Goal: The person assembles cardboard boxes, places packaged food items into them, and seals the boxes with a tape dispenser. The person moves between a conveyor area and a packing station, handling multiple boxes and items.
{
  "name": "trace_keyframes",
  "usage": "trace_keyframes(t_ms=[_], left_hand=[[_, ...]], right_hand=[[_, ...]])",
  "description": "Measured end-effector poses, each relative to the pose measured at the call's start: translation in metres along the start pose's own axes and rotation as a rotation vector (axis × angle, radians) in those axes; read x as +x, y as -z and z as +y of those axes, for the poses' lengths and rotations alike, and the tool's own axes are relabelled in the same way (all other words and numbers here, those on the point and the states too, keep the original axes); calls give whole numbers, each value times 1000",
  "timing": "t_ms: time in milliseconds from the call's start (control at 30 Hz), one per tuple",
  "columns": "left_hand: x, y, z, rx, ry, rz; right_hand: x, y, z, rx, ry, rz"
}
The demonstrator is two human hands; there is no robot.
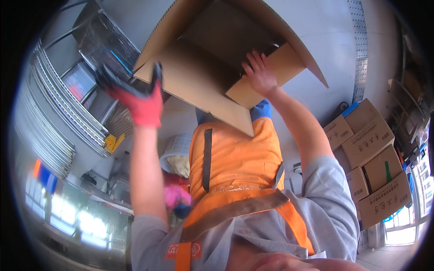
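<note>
An unfolded-top cardboard box [203,74] is before me, its mouth towards me and its flaps spread. My left hand [135,98], in a red glove with a dark coated palm, is beside the box's left corner, thumb and fingers wide apart. It is blurred, and whether its thumb touches the cardboard I cannot tell. My bare right hand [259,73] holds the short right flap [266,79], with its fingers over the upper edge. The front flap [217,108] slants over the top of my orange apron [237,152]. The box interior looks dark, with no contents discernible.
Printed cardboard boxes [369,142] are stacked at the right. Metal racks or rails [71,98] stand at the left, near a plastic-wrapped item [105,40]. A light plastic basket [176,149] with pale material is left of my apron. A pink-gloved hand [178,196], apparently another person's, is below it.
</note>
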State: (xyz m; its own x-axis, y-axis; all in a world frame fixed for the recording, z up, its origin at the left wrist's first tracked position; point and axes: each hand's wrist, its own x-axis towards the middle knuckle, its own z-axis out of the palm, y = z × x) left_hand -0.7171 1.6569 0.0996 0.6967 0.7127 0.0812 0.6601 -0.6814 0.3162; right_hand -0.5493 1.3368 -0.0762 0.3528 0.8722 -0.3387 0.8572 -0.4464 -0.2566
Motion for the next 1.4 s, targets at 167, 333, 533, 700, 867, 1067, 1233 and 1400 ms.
trace_keyframes(t_ms=[167, 333, 533, 700, 867, 1067, 1233, 1400], left_hand=[[79, -56, -4, 18, 169, -684], [-3, -88, 56, 444, -174, -1021], [-38, -171, 107, 488, -24, -1040], [-33, -210, 120, 448, -105, -1034], [-27, -213, 120, 442, -62, -942], [-9, -195, 114, 326, -129, -966], [-7, -58, 57, -103, -290, -424], [-90, -71, -3, -137, -124, -399]], right_hand=[[-47, 63, -32, 187, -505, 52], [-49, 26, -29, 287, -671, -335], [-41, -4, -34, 190, -649, -349], [-56, 18, -13, 411, -568, -346], [-54, 126, 56, 393, -108, 611], [-46, 108, 30, 316, -382, -108], [-57, 21, -8, 250, -545, -487], [-44, 38, -4, 347, -557, -377]])
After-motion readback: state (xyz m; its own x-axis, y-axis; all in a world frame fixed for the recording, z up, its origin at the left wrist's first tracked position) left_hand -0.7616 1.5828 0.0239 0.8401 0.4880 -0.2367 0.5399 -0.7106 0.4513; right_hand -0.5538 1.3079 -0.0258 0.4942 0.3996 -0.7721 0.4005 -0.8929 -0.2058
